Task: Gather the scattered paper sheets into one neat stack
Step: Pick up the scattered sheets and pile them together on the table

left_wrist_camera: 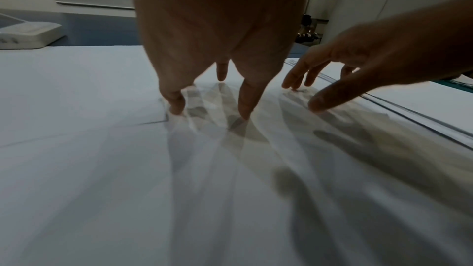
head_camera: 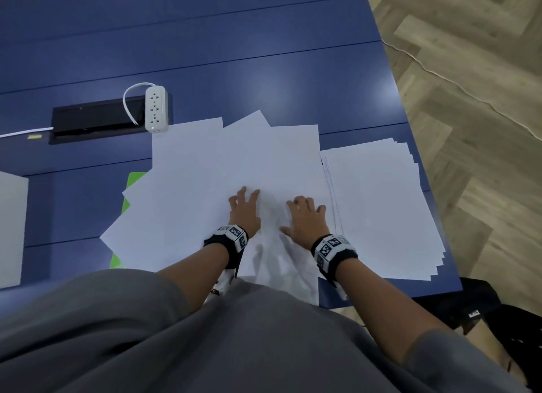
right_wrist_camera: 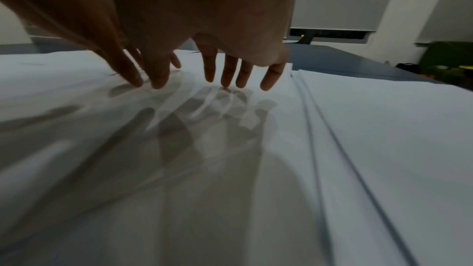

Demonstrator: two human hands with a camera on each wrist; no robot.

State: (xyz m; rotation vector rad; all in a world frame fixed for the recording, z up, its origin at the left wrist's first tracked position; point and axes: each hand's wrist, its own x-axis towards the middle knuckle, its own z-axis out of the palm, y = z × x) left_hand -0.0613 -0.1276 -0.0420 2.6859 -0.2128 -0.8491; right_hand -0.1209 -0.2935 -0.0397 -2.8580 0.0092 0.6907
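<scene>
Nearest the person, a white sheet overhangs the front edge of the blue worktop (head_camera: 366, 70), just behind both wrists. On it rest the two grips: the left hand (head_camera: 245, 214) and the right hand (head_camera: 306, 218) lie side by side, near each other but apart, fingers spread and fairly straight, fingertips (left_wrist_camera: 176, 108) pressing the top sheet flat. Neither grip is clenched or grasping anything; both are released, bearing down on paper.

Under and beyond the hands lies the fanned pile of loose paper sheets (head_camera: 234, 158), corners splayed at differing angles. Just to the right of the right hand sits a second, roughly squared stack (head_camera: 381, 202), its edges stepped. Left of the left hand, a green sheet (head_camera: 135, 180) peeks from beneath the fan.

Farther off, beyond the fan to the left, a white power strip (head_camera: 156, 109) lies beside a black cable hatch (head_camera: 96, 120).

The step in hand looks like pinning and drawing the fanned sheets together. The next move likely calls for sweeping the splayed corners inward, squaring the edges, then merging the pile with the right-hand stack without sliding the overhanging sheet off the edge.
</scene>
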